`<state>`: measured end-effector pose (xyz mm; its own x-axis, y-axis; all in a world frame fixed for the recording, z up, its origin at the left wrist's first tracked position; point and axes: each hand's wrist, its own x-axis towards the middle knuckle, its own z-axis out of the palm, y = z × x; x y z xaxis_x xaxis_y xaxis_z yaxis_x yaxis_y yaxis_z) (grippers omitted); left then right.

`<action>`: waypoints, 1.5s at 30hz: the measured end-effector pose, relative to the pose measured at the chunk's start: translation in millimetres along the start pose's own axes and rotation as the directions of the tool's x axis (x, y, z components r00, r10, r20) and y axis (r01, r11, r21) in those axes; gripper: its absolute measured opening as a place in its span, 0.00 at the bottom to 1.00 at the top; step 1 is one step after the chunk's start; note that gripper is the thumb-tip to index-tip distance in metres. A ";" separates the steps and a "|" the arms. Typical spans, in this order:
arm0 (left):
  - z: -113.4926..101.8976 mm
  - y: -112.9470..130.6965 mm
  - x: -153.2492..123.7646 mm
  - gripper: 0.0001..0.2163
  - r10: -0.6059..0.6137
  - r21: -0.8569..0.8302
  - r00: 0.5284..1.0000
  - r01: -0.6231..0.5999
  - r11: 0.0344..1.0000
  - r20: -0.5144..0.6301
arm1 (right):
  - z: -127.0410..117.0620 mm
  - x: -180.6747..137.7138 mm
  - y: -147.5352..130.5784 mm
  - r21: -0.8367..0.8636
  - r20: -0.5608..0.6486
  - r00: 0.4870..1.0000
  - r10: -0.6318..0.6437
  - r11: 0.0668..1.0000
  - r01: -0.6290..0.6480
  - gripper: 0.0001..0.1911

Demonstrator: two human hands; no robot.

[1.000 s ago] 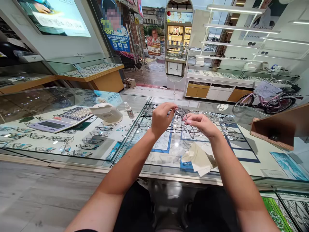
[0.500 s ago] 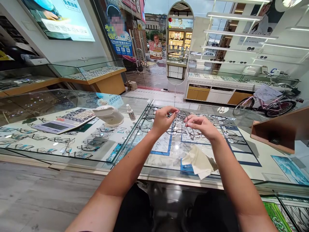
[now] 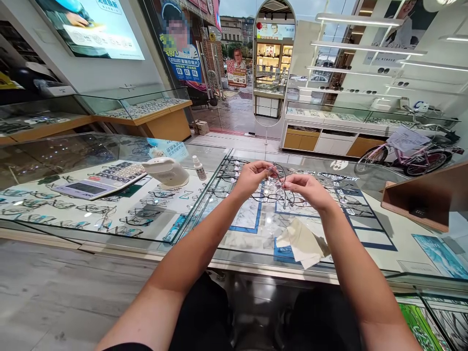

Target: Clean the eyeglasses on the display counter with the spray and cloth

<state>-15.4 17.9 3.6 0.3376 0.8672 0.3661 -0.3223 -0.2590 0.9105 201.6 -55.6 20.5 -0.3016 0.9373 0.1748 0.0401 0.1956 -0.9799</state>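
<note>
In the middle of the frame, the left hand (image 3: 252, 179) and the right hand (image 3: 307, 187) hold a pair of eyeglasses (image 3: 281, 171) between them, above the glass counter (image 3: 248, 253). The left thumb and fingers are pinched together on the upper part of the eyewear, and the right thumb and fingers are clamped on it slightly lower and to the right. The thin frame blends with the spectacles on display beneath the glass, so exactly which part each hand grips is hard to make out. Just below the hands, right of center, a cream cloth (image 3: 302, 241) lies crumpled on the counter, partly over a blue packet (image 3: 282, 251). Left of the hands stands a small white spray bottle (image 3: 199, 169), upright and just beside a white rounded device (image 3: 168, 173). Farther left, a calculator (image 3: 98, 181) rests tilted, its keys toward the device. At the right edge of the frame is a brown wooden stand (image 3: 413, 207); above it, a pink bicycle (image 3: 398, 151) stands near a low display cabinet (image 3: 318, 139). A tall oval mirror (image 3: 274, 63) fills the upper center.
</note>
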 end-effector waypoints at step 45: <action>-116.5 62.6 13.2 0.11 -0.429 0.957 0.892 -0.235 -0.172 0.141 | -16.9 8.8 32.9 -0.482 -0.426 0.843 -0.328 0.871 0.095 0.36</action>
<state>-134.1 62.7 43.0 0.5645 0.8246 -0.0365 0.8225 -0.5657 -0.0591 216.3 -36.1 -8.6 0.1388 0.8489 0.5100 0.4655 0.3986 -0.7902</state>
